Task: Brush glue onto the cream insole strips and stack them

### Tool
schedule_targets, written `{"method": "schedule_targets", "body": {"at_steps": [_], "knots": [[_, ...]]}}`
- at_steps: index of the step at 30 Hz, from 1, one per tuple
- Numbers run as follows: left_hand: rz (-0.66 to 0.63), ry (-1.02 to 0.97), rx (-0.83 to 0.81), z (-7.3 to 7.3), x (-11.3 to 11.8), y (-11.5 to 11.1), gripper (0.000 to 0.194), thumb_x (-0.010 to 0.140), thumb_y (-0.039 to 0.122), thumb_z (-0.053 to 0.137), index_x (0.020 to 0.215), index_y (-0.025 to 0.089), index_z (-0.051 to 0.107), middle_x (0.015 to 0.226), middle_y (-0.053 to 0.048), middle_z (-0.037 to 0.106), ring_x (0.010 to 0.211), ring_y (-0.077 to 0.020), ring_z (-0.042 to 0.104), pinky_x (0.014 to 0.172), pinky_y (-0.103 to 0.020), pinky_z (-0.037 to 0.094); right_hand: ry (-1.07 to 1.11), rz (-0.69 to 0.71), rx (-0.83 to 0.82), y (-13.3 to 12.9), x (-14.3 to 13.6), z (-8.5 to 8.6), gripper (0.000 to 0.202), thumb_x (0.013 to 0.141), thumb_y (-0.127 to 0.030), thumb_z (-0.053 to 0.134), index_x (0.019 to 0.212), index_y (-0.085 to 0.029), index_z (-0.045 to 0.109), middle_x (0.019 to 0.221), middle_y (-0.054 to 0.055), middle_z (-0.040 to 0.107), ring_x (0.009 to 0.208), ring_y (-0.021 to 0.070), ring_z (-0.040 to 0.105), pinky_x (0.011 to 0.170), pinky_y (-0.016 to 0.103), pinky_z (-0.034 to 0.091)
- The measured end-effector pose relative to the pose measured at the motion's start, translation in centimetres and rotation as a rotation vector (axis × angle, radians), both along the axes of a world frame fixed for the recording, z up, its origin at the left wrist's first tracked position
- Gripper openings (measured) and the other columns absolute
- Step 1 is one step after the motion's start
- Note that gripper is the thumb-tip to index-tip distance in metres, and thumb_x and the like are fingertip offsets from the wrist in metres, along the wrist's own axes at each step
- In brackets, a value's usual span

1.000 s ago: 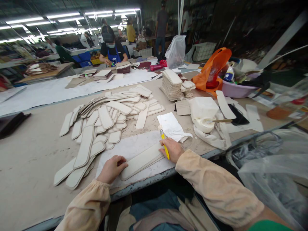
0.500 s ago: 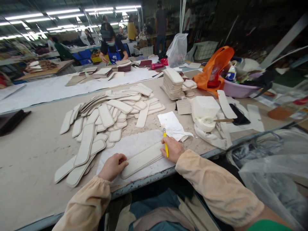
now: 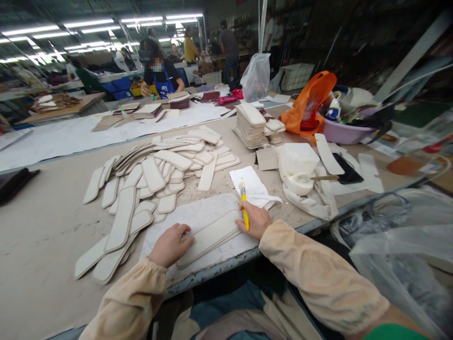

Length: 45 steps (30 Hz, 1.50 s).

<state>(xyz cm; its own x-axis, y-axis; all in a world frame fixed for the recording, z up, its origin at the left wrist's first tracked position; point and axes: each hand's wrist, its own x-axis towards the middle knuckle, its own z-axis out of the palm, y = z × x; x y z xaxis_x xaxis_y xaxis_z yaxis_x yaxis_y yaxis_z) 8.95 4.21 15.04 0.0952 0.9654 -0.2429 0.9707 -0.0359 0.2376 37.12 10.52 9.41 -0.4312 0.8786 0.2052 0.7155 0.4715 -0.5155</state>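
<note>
My right hand (image 3: 257,220) is closed round a yellow-handled paintbrush (image 3: 245,208), bristles pointing away from me, and its fingers also touch the right end of some cream, round-ended strips (image 3: 212,236). These lie slightly fanned on a white sheet (image 3: 155,236) at the table's front edge. At the strips' left end rests my left hand (image 3: 171,244), thumb and fingers apart, gripping nothing; its contact with the top strip is hard to make out. Left of the sheet spreads a loose pile of similar strips (image 3: 154,174). Beyond the brush tip lies a crumpled white cloth (image 3: 253,185).
On the right stand a white tub (image 3: 299,158) with a wooden-handled tool, a dark phone (image 3: 348,169), and a lilac basin (image 3: 343,132) beside an orange bag (image 3: 307,108). Stacked strips (image 3: 249,125) stand behind. A co-worker in a blue apron (image 3: 164,87) is across the table.
My left hand has shifted slightly right and up over the strips' left end, its fingers a little more spread. My right hand keeps the paintbrush in nearly the same spot. The view has tilted slightly.
</note>
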Motion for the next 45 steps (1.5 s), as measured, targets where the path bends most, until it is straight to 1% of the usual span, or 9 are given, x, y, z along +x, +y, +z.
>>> {"method": "schedule_targets", "body": {"at_steps": [5,8,16,22,28,32,36,41,45], "knots": [[-0.101,0.008,0.007,-0.6,3.8,1.7,0.036,0.070,0.039,0.058,0.099,0.018,0.058,0.092,-0.008,0.060,0.085,-0.0206,0.057,0.075,-0.030,0.041,0.085,0.030,-0.032,0.1,-0.2,-0.4,0.038,0.070,-0.026,0.063,0.101,-0.023,0.039,0.107,0.005,0.058,0.087,0.0190,0.058,0.077,0.030,0.044],[-0.091,0.044,-0.015,-1.1,4.8,2.5,0.036,0.066,0.036,0.062,0.096,0.018,0.057,0.092,-0.007,0.059,0.083,-0.0206,0.057,0.072,-0.030,0.041,0.163,0.023,-0.060,0.2,-0.1,-0.9,0.042,0.068,-0.023,0.064,0.101,-0.023,0.038,0.111,0.005,0.057,0.087,0.0181,0.059,0.077,0.030,0.044],[-0.035,0.109,-0.153,-0.9,5.2,3.3,0.037,0.058,0.039,0.066,0.087,0.021,0.052,0.079,-0.002,0.058,0.073,-0.0195,0.056,0.060,-0.028,0.035,0.342,0.035,-0.133,0.5,-0.5,-1.5,0.047,0.065,-0.017,0.066,0.100,-0.024,0.035,0.127,0.008,0.049,0.086,0.0165,0.060,0.078,0.032,0.045],[-0.035,0.084,-0.074,-0.7,5.5,3.2,0.036,0.052,0.037,0.070,0.074,0.020,0.048,0.080,-0.002,0.054,0.074,-0.0184,0.052,0.062,-0.027,0.034,0.469,0.059,-0.139,0.5,-0.8,-1.3,0.047,0.061,-0.010,0.064,0.095,-0.023,0.034,0.129,0.009,0.047,0.082,0.0147,0.058,0.077,0.033,0.047],[0.071,-0.034,-0.072,-0.2,5.3,2.3,0.044,0.058,0.032,0.066,0.095,0.021,0.046,0.071,0.003,0.051,0.066,-0.0154,0.050,0.058,-0.025,0.030,0.646,0.070,-0.154,0.3,-1.3,-0.2,0.046,0.062,-0.009,0.061,0.093,-0.025,0.031,0.124,0.006,0.050,0.075,0.0118,0.056,0.071,0.031,0.048],[0.023,-0.102,0.020,0.6,4.7,2.1,0.024,0.061,0.031,0.062,0.080,0.020,0.053,0.076,0.000,0.052,0.072,-0.0156,0.050,0.063,-0.025,0.034,0.792,0.054,-0.195,0.6,-2.0,1.0,0.047,0.064,-0.012,0.063,0.093,-0.026,0.030,0.127,0.005,0.048,0.075,0.0112,0.057,0.065,0.028,0.049],[0.089,-0.280,0.087,1.4,4.3,1.9,0.016,0.067,0.033,0.057,0.072,0.018,0.055,0.070,0.001,0.052,0.068,-0.0151,0.048,0.063,-0.026,0.035,0.960,0.046,-0.217,1.5,-2.6,2.2,0.047,0.066,-0.017,0.067,0.094,-0.026,0.030,0.126,0.005,0.048,0.076,0.0108,0.057,0.065,0.027,0.050],[0.252,-0.793,-0.094,3.4,4.6,1.3,0.024,0.068,0.038,0.061,0.077,0.016,0.053,0.069,0.002,0.056,0.066,-0.0143,0.051,0.059,-0.025,0.039,1.178,0.069,-0.243,2.0,-3.1,4.5,0.047,0.067,-0.028,0.071,0.089,-0.025,0.030,0.118,0.004,0.052,0.077,0.0102,0.056,0.069,0.029,0.051],[0.339,-1.080,-0.122,4.8,6.1,0.6,0.028,0.068,0.035,0.066,0.085,0.016,0.055,0.074,0.001,0.060,0.071,-0.0147,0.055,0.062,-0.024,0.043,1.335,0.106,-0.338,1.7,-3.3,6.0,0.046,0.069,-0.031,0.071,0.087,-0.025,0.029,0.103,0.000,0.055,0.071,0.0101,0.059,0.066,0.030,0.052]]}}
